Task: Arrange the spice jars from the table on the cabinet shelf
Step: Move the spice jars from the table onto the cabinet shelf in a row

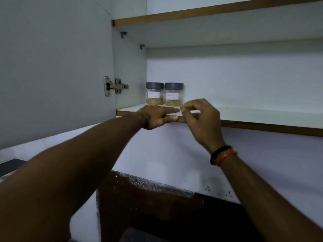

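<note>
Two spice jars stand upright, side by side and touching or nearly so, at the back left corner of the cabinet shelf. The left jar and the right jar are both clear with dark grey lids, each bearing a white handwritten label too blurred to read, and each holds a low layer of tan-yellow powder.

Just in front of the jars, the person's left hand lies on the shelf's front edge with its fingers stretched out flat along the board, holding nothing; the thumb tip shows against the brown edge strip. The right hand hangs close beside it, fingers loosely curled with thumb and forefinger drawn near each other by the right jar's base; whether they pinch anything cannot be told. A black and orange band circles the right wrist.

The cabinet door stands open to the left on a metal hinge. A second shelf runs above.
</note>
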The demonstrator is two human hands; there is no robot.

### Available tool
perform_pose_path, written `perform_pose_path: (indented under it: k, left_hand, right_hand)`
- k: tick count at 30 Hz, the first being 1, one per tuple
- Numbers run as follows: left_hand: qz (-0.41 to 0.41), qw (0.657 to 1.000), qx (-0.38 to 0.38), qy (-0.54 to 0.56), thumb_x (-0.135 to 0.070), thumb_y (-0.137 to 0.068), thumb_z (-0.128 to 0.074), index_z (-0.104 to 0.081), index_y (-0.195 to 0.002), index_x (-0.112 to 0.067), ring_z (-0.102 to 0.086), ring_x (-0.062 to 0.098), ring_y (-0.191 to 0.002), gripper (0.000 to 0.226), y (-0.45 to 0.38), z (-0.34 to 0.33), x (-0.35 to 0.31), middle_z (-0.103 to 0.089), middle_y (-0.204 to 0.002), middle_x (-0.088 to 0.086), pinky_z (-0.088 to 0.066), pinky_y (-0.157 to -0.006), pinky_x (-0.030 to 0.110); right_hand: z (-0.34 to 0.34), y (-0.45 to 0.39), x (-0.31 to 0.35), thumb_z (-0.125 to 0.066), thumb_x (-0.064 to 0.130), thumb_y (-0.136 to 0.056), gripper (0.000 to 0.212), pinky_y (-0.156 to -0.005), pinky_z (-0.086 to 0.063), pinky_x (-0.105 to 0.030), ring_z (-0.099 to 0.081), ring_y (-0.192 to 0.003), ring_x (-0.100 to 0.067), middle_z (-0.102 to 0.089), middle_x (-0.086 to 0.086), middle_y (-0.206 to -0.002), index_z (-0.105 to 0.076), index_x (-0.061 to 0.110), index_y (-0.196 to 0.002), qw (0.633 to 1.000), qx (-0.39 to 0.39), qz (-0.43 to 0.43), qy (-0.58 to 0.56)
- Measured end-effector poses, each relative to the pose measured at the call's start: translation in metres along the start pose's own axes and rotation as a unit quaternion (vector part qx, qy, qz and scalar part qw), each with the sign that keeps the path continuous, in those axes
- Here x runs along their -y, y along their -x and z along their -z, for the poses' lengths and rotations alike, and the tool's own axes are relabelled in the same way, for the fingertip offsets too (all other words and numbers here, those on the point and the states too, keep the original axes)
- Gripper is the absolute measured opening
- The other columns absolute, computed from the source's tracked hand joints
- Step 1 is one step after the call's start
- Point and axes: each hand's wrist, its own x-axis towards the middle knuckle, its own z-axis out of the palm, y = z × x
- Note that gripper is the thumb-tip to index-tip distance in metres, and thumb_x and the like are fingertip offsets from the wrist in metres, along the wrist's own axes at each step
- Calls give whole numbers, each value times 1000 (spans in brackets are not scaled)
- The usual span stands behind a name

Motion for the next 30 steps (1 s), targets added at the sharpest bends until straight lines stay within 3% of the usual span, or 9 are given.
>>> perform_pose_path:
  k: [9, 15, 18, 22, 25, 30]
  left_hand:
    - [34, 997, -48, -42, -45, -107, -23, -33, -153, -30, -41, 28, -140, 50, 24, -8, -36, -44, -154, 1, -31, -111, 49]
    - [43, 994, -50, -85, -53, -102, -38, -1, -161, -19, -8, 35, -153, 77, 54, -26, -63, -9, -167, 14, -5, -121, 55]
    - [29, 996, -87, -16, -45, -99, -49, -5, -161, -22, 0, 40, -153, 79, 82, -51, -79, 3, -167, 16, -8, -120, 57]
    - [-39, 998, 3, 44, -33, -97, -57, -6, -160, -24, -10, 39, -152, 82, 138, -112, -96, 2, -168, 15, -18, -119, 57]
    - [-20, 990, 94, 108, -26, -95, -60, -7, -161, -24, -16, 41, -150, 84, 180, -163, -103, -6, -167, 16, -23, -119, 56]
    - [23, 960, 245, 132, -19, -91, -64, -6, -160, -25, -25, 45, -145, 90, 239, -232, -113, -19, -162, 17, -30, -116, 56]
  right_hand:
    - [-10, 142, -3, -69, 15, -92, 8, -78, -61, -31, -66, -86, -7, -70, 6, -96, -76, 16, -88, 985, 133, -106, 25]
    - [-8, 210, -17, -65, 16, -91, 13, -84, -55, -33, -65, -90, -17, -70, -1, -97, -77, 15, -86, 940, 270, -175, 109]
    - [-7, 242, -21, -63, 16, -89, 15, -76, -51, -31, -66, -88, -21, -72, -3, -93, -77, 13, -85, 913, 325, -199, 145]
    - [-8, 288, -21, -64, 16, -86, 12, -76, -49, -25, -68, -90, -18, -72, 0, -95, -75, 17, -82, 871, 399, -239, 157]
    - [-13, 322, -18, -60, 12, -88, 16, -84, -57, -35, -69, -92, -21, -74, -2, -98, -76, 15, -85, 836, 457, -267, 146]
    - [-19, 384, -11, -66, 16, -87, 20, -98, -49, -36, -64, -110, -25, -69, -2, -117, -72, 18, -107, 745, 578, -290, 162]
